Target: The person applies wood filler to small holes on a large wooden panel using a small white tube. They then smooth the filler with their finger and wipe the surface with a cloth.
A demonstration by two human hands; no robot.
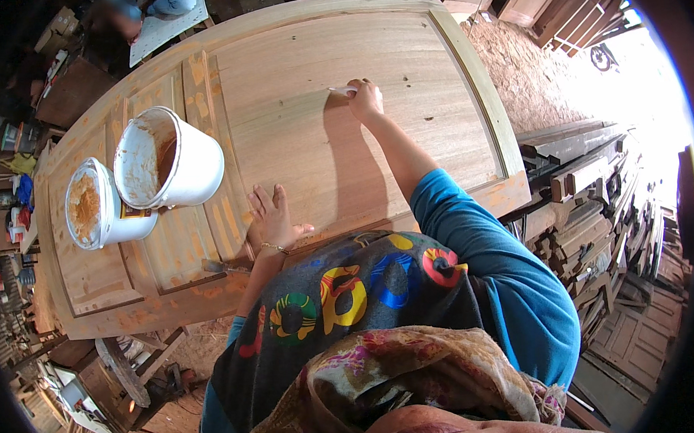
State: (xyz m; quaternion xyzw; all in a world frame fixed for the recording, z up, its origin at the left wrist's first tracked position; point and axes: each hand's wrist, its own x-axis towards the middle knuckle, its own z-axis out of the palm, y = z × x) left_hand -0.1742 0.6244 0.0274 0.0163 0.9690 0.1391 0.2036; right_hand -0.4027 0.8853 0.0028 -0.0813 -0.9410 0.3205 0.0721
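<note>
A large wooden door panel (297, 133) lies flat in front of me, with orange-brown filler smears on its frame. My right hand (367, 99) reaches over the wide plain section, its fingers closed on a small white scraper (343, 89); the tip is at the wood, and its exact shape is partly hidden. My left hand (276, 218) rests on the near part of the panel, fingers spread, holding nothing. Left of it stand a white bucket (198, 165) with brown residue inside and a second white tub (134, 226) holding orange-brown filler. Beside my left wrist lies a tool handle (224, 266).
Stacked timber lengths (586, 183) are piled on the right. Wood shavings (519, 77) cover the ground past the panel's far right corner. A pale board (170, 27) with a person beside it is at the far left. Trestle-like wooden supports (121, 369) show below the panel.
</note>
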